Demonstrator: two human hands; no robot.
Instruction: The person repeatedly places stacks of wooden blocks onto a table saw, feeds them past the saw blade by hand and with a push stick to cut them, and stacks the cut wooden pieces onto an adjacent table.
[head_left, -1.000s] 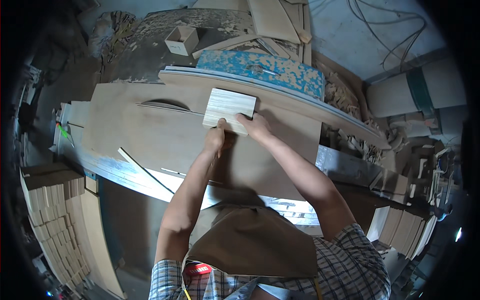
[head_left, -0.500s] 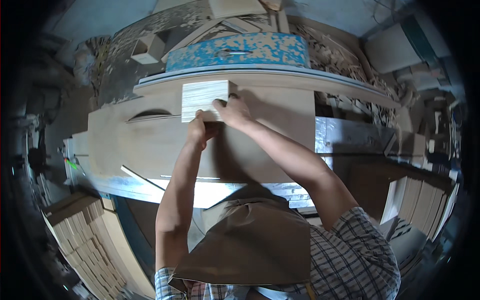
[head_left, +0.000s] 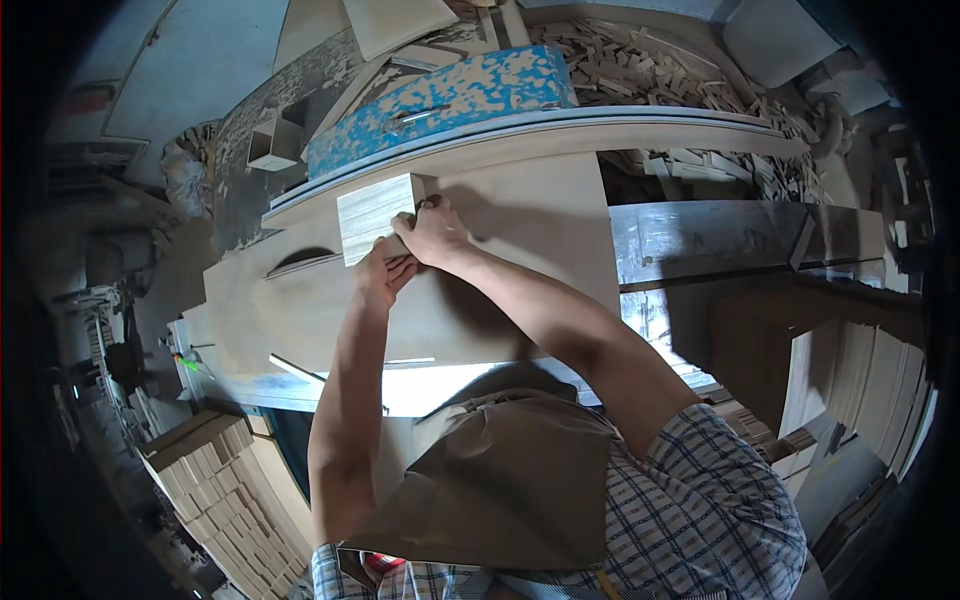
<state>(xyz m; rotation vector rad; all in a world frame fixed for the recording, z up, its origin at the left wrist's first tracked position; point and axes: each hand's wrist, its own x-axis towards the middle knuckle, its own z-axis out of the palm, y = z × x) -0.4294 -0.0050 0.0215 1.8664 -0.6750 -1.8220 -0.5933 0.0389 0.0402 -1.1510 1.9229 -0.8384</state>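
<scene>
A pale, streaky-grained wooden block [head_left: 375,212] rests on the tan panel [head_left: 520,270] of the workbench, close against the long fence strip behind it. My left hand [head_left: 384,272] is closed on its near edge, fingers curled under the lower corner. From the right, my right hand [head_left: 435,233] grips the block's near right corner, thumb on the top face and fingers along the side. Just left of the block, a dark curved saw blade [head_left: 303,257] rises from a slot in the panel. The slot's right end is hidden by the block.
Behind the fence [head_left: 660,122] lies a blue box-like piece with peeling paint [head_left: 440,95]. Wood offcuts [head_left: 650,65] are heaped at the far right. A hollow wooden box [head_left: 274,145] stands far left. Stacked boards [head_left: 225,480] are at near left, and upright panels [head_left: 850,375] at right.
The view has turned and tilted slightly. The block, held in both hands, has shifted a little left across the panel, nearer the saw blade.
</scene>
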